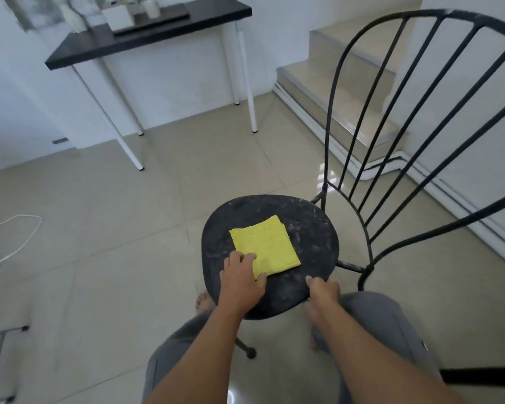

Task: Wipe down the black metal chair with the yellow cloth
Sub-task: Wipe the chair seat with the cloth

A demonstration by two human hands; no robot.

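The black metal chair [312, 228] stands in front of me, its round seat dusty with pale smears and its barred backrest rising to the right. A folded yellow cloth [270, 246] lies flat on the middle of the seat. My left hand [241, 279] rests on the cloth's near left corner, fingers on top and thumb at the cloth's near edge. My right hand [324, 290] grips the seat's near right rim, fingers curled over the edge.
A black-topped table [146, 39] with white legs stands at the back left, holding a box and a cup. Tiled steps [347, 91] rise behind the chair. A white cord [18, 237] lies on the tiled floor at left. My bare feet and grey trousers are below the seat.
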